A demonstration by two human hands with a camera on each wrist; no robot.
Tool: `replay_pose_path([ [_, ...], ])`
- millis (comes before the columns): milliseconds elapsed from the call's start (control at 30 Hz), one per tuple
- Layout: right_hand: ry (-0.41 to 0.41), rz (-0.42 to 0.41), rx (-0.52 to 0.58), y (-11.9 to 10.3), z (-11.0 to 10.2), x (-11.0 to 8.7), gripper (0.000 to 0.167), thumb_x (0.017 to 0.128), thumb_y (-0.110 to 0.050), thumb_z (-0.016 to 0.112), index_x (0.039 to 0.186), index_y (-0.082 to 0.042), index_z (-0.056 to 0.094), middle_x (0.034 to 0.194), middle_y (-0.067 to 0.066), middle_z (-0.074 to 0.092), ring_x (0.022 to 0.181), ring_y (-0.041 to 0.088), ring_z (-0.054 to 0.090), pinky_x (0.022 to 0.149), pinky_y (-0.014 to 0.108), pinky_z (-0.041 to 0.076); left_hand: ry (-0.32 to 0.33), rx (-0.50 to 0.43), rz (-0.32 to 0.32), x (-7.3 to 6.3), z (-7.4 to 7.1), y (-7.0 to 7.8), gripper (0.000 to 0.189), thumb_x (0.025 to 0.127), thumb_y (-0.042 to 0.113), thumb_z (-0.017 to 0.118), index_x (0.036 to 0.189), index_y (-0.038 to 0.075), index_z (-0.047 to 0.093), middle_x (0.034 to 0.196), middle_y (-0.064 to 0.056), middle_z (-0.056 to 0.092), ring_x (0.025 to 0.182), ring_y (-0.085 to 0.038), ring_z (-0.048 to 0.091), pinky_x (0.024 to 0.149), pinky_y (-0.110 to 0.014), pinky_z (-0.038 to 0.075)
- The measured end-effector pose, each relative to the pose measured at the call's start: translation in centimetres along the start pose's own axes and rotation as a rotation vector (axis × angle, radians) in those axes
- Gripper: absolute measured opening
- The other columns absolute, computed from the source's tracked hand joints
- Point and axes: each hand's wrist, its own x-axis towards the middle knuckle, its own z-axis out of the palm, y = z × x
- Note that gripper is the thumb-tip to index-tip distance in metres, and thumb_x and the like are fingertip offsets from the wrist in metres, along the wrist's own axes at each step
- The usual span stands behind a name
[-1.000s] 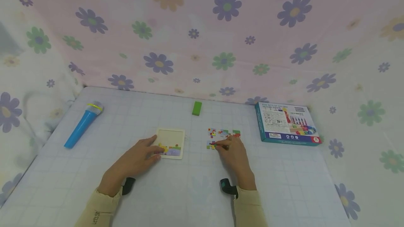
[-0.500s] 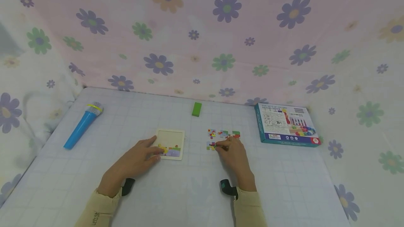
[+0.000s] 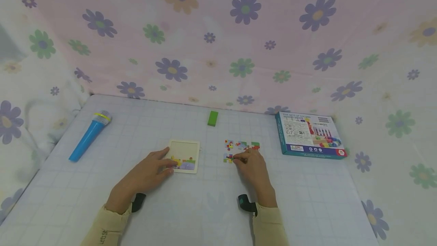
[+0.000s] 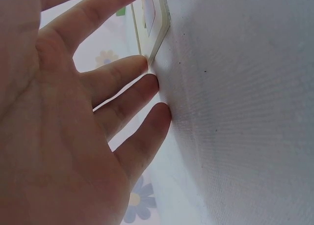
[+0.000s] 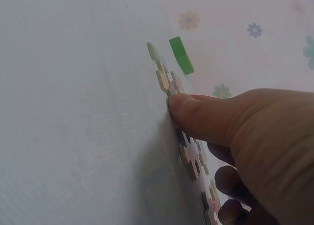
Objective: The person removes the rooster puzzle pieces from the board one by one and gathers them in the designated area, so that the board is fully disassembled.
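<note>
A square puzzle tray (image 3: pixel 198 155) lies flat at the table's middle, with coloured pieces (image 3: pixel 188 164) set along its near edge and a bare cream base beyond them. My left hand (image 3: pixel 145 174) lies at the tray's left side, fingers spread, one fingertip on the pieces; in the left wrist view the tray's corner (image 4: pixel 159 36) is by the fingertips. To the right, loose puzzle pieces (image 3: pixel 242 145) are laid out in rows. Thumb and finger of my right hand (image 3: pixel 253 167) pinch a puzzle piece in the nearer row, mostly hidden beneath the hand, beside another piece (image 3: pixel 227 158).
Behind the pieces lies a green block (image 3: pixel 212 118). A blue toy microphone (image 3: pixel 89 136) is at the left, and a boxed bead set (image 3: pixel 310 134) sits at the back right. Flowered cloth (image 3: pixel 211 48) hangs behind the table and along both sides.
</note>
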Motion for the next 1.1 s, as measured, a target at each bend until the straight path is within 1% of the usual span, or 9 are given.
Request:
replay_pose_path([
  [400,0.003,0.022,0.003,0.1,-0.3,-0.3,0.008,0.088,-0.018,0.080,0.095,-0.016,0.084,0.083,-0.002,0.065,0.080,0.015,0.049,0.073,0.030,0.039,-0.001,0.011,0.006,0.2,0.2,0.2,0.028,0.101,0.028,0.064,0.126,0.019,0.074,0.161,-0.024,0.039,0.145,-0.047,0.039,0.112,-0.065,0.039],
  [500,0.009,0.031,0.013,0.1,-0.4,-0.3,0.009,0.088,-0.017,0.080,0.096,-0.016,0.084,0.083,-0.001,0.065,0.081,0.017,0.050,0.073,0.031,0.040,0.000,0.017,0.003,0.3,0.2,0.3,0.028,0.101,0.028,0.064,0.126,0.020,0.074,0.161,-0.023,0.039,0.146,-0.047,0.039,0.112,-0.065,0.039],
  [533,0.017,0.028,0.017,0.0,-0.4,-0.4,0.009,0.088,-0.017,0.080,0.096,-0.016,0.084,0.086,-0.001,0.067,0.084,0.017,0.053,0.075,0.032,0.042,0.000,0.021,0.000,0.3,0.3,0.3,0.028,0.101,0.028,0.064,0.126,0.020,0.074,0.161,-0.023,0.039,0.146,-0.046,0.039,0.113,-0.065,0.039],
  [633,0.035,0.004,0.040,-0.2,-0.1,-0.4,0.009,0.089,-0.016,0.079,0.097,-0.016,0.083,0.086,0.001,0.067,0.084,0.019,0.054,0.076,0.035,0.044,0.006,0.042,-0.002,0.4,0.3,0.5,0.027,0.101,0.028,0.064,0.125,0.021,0.074,0.160,-0.022,0.040,0.145,-0.046,0.041,0.112,-0.064,0.040],
  [733,0.062,-0.035,0.051,-0.8,0.4,-0.4,0.009,0.090,-0.016,0.078,0.097,-0.015,0.083,0.085,-0.001,0.067,0.083,0.016,0.055,0.075,0.033,0.045,0.015,0.068,0.007,0.4,0.4,0.7,0.027,0.101,0.028,0.064,0.124,0.020,0.075,0.159,-0.022,0.043,0.143,-0.046,0.043,0.112,-0.064,0.041],
  [767,0.064,-0.048,0.058,-1.1,0.6,-0.4,0.009,0.090,-0.015,0.077,0.098,-0.014,0.082,0.083,-0.001,0.066,0.079,0.016,0.053,0.071,0.031,0.044,0.017,0.075,0.010,0.4,0.5,0.8,0.027,0.101,0.027,0.064,0.124,0.019,0.075,0.158,-0.022,0.044,0.142,-0.046,0.044,0.111,-0.064,0.041],
  [833,0.064,-0.075,0.051,-1.9,1.0,-0.4,0.011,0.090,-0.016,0.077,0.099,-0.014,0.082,0.083,-0.002,0.065,0.079,0.013,0.053,0.071,0.030,0.045,0.023,0.087,0.017,0.3,0.5,0.9,0.027,0.101,0.027,0.064,0.124,0.017,0.075,0.157,-0.022,0.045,0.142,-0.046,0.045,0.112,-0.064,0.041],
  [967,0.030,-0.148,0.024,-3.9,2.0,-0.6,0.013,0.091,-0.017,0.076,0.103,-0.014,0.081,0.084,-0.004,0.067,0.082,0.012,0.057,0.074,0.030,0.049,0.045,0.112,0.036,0.2,0.8,1.2,0.029,0.102,0.026,0.062,0.123,0.010,0.075,0.154,-0.018,0.050,0.142,-0.043,0.047,0.113,-0.060,0.041],
  [1100,-0.009,-0.225,0.012,-5.8,3.0,-0.8,0.014,0.092,-0.017,0.076,0.105,-0.015,0.080,0.086,-0.004,0.067,0.083,0.012,0.058,0.073,0.028,0.051,0.055,0.116,0.066,0.2,1.2,1.6,0.034,0.105,0.024,0.056,0.126,0.002,0.071,0.147,-0.015,0.058,0.140,-0.038,0.050,0.114,-0.056,0.043],
])
